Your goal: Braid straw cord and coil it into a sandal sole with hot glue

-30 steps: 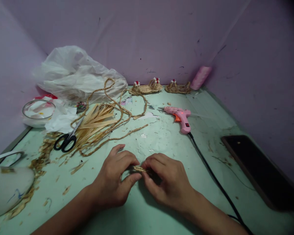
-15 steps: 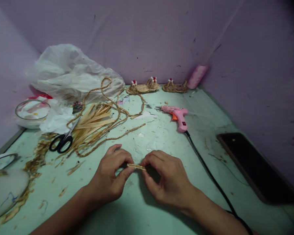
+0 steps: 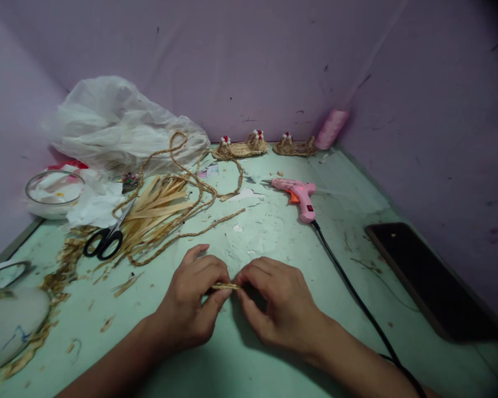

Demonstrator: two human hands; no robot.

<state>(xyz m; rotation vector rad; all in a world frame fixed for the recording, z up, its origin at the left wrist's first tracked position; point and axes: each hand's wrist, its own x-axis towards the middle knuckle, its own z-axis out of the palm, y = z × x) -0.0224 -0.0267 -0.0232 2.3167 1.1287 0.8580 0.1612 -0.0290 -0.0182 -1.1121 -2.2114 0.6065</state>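
Between my two hands is a short flat piece of braided straw cord [image 3: 226,286], held just above the green table. My left hand [image 3: 197,296] pinches it between thumb and fingers, with the index finger raised a little. At the piece's right end, my right hand [image 3: 274,304] grips with thumb and bent fingertips. Much of the piece is hidden behind the fingers. Beyond my hands lies a long braided straw cord [image 3: 191,235], looped over a bundle of flat straw strips [image 3: 155,204]. Black-handled scissors [image 3: 108,237] rest against those strips.
A pink glue gun [image 3: 296,196] lies on its side, its black cable [image 3: 348,282] running toward me. At right is a dark phone [image 3: 423,282]. Two pairs of small beaded straw slippers [image 3: 243,149] [image 3: 292,147] stand by the wall. A plastic bag [image 3: 124,121] and glass bowl [image 3: 53,188] sit left.
My left hand has slid rightward along the braided piece, and my right hand has shifted slightly left. The fingertips now nearly meet, and less of the piece shows between them.
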